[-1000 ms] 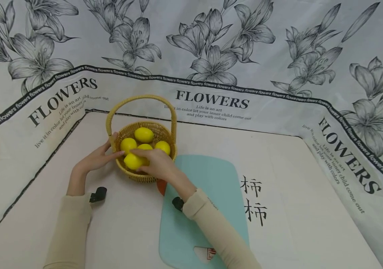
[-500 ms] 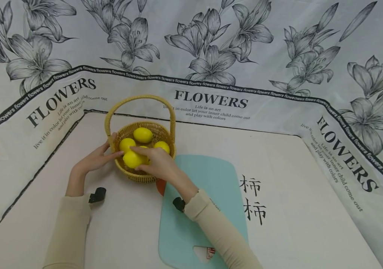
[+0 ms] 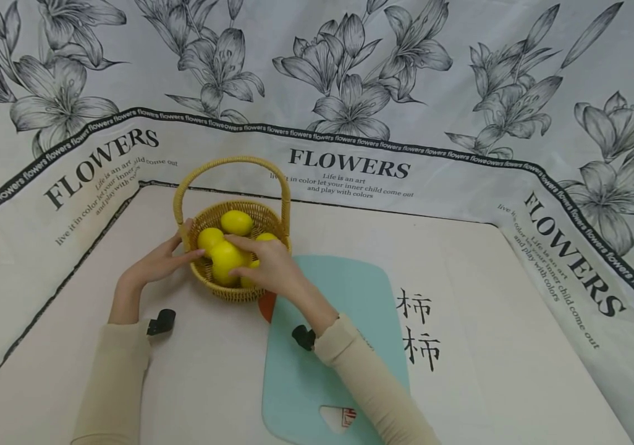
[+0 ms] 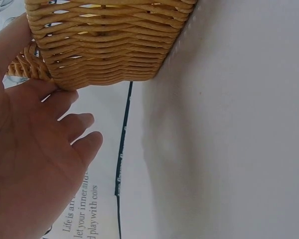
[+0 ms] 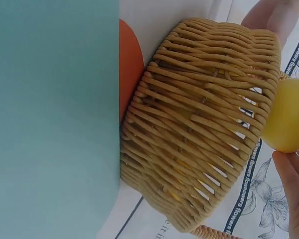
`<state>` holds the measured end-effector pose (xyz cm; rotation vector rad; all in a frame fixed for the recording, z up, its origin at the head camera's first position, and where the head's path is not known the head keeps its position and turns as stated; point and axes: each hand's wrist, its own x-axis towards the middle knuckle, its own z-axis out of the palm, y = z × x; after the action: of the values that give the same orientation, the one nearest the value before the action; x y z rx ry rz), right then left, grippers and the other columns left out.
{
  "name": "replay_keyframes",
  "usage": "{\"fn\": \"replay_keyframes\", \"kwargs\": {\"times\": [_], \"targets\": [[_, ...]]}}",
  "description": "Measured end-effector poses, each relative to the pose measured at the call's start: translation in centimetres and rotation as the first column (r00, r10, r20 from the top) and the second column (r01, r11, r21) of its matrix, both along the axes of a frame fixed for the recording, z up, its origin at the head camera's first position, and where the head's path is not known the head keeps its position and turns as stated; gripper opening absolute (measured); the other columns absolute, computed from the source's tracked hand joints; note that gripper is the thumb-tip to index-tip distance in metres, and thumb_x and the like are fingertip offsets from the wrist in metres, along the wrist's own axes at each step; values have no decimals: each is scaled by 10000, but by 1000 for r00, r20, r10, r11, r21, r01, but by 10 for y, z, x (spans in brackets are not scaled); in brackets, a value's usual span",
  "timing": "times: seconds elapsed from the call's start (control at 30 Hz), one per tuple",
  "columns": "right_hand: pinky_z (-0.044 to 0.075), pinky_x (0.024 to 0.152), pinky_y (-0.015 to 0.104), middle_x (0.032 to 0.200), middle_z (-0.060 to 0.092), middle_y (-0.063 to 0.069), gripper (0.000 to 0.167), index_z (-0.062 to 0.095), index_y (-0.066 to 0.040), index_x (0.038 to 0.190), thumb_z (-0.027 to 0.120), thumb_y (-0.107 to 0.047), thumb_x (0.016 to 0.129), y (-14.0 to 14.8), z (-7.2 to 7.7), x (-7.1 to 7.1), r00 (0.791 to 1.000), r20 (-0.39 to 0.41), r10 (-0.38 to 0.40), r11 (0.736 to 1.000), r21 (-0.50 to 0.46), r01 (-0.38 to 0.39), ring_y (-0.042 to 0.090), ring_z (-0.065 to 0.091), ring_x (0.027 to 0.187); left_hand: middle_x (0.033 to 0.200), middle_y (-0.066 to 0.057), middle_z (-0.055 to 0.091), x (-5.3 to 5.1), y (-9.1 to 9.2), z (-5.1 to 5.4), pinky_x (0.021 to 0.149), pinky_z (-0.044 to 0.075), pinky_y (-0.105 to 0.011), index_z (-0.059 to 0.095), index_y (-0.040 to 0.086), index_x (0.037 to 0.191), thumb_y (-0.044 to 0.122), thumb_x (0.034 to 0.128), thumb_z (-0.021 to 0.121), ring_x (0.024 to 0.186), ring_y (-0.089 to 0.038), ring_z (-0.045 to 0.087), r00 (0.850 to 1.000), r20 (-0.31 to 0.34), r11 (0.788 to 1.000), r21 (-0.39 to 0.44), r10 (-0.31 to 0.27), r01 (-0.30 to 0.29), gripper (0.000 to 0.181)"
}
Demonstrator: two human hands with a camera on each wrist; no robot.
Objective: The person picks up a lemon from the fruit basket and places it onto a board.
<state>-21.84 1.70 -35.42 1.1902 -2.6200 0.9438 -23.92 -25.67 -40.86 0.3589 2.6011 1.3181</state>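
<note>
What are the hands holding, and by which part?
Right hand: a lemon, by its sides, between thumb and fingers. Left hand: the basket, by its left side.

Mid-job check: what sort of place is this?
Probably an indoor tabletop staged for recording; the wider room isn't visible. A lily-print sheet rises behind and beside it, and a wicker basket of lemons stands by a light-blue cutting board.
</note>
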Motion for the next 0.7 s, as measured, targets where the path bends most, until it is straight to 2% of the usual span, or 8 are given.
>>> {"fn": "replay_keyframes", "kwargs": {"times": [0.07, 0.13, 0.27, 0.37, 0.43, 0.5, 0.6, 0.7], "targets": [[406, 601, 181, 722, 615, 44, 588, 568, -100, 1359, 778, -243, 829, 3, 1, 1, 1000, -10, -5, 1000, -13, 5, 118, 397, 580, 1605, -78, -87, -1, 0, 0, 1075, 47, -699, -69, 228, 1544, 402, 979, 542, 1433, -440, -35, 1000, -2, 1000, 1, -1, 1, 851], [465, 681, 183, 914, 702, 65, 586, 572, -97, 1354, 780, -245, 827, 7, 3, 2, 1000, -24, -10, 1000, -22, 10, 141, 479, 636, 1606, -83, -81, -1, 0, -1, 1078, 49, -696, -69, 229, 1545, 410, 977, 544, 1434, -438, -31, 1000, -1, 1000, 2, -1, 1, 855], [499, 845, 202, 1270, 626, 76, 601, 566, -92, 1358, 783, -251, 821, 17, 5, 4, 999, -42, -29, 999, -28, 28, 135, 612, 836, 1606, -80, -80, -1, 0, -1, 1081, 50, -692, -72, 236, 1544, 433, 973, 540, 1434, -437, -29, 1000, -2, 1000, -2, -3, 3, 860], [495, 749, 191, 1288, 612, 67, 613, 556, -92, 1366, 781, -257, 820, 25, 6, 6, 998, -36, -47, 998, -30, 46, 100, 555, 724, 1606, -67, -88, 0, 1, -1, 1084, 48, -687, -73, 245, 1544, 437, 972, 539, 1435, -430, -35, 1000, 5, 1000, -2, 0, 0, 859], [460, 642, 213, 1290, 611, 70, 612, 553, -92, 1369, 779, -250, 823, 30, 7, 7, 998, -31, -56, 998, -38, 55, 116, 439, 608, 1606, -61, -93, 0, 1, 0, 1086, 46, -686, -74, 246, 1543, 434, 974, 538, 1436, -426, -41, 1000, 10, 1000, -1, 2, -2, 856], [449, 619, 236, 1285, 615, 76, 608, 557, -90, 1365, 782, -240, 821, 36, 8, 8, 997, -29, -66, 997, -47, 65, 139, 424, 605, 1604, -66, -100, -1, 0, -1, 1084, 42, -687, -77, 233, 1542, 417, 979, 535, 1435, -429, -46, 1000, 12, 1000, -2, 2, -2, 852], [506, 776, 213, 1288, 613, 75, 597, 565, -80, 1356, 785, -223, 819, 43, 8, 8, 996, -34, -80, 996, -50, 79, 154, 629, 812, 1601, -79, -108, -3, -1, -2, 1082, 33, -690, -81, 213, 1541, 391, 986, 531, 1430, -439, -54, 1000, 14, 1000, -4, 1, -1, 846], [479, 950, 255, 1293, 608, 69, 591, 570, -71, 1348, 788, -212, 817, 50, 8, 8, 995, -42, -89, 995, -50, 87, 200, 619, 1119, 1599, -89, -112, -5, -2, -3, 1081, 31, -691, -87, 209, 1540, 382, 989, 527, 1426, -450, -54, 1000, 20, 1000, -8, 2, -2, 843]]}}
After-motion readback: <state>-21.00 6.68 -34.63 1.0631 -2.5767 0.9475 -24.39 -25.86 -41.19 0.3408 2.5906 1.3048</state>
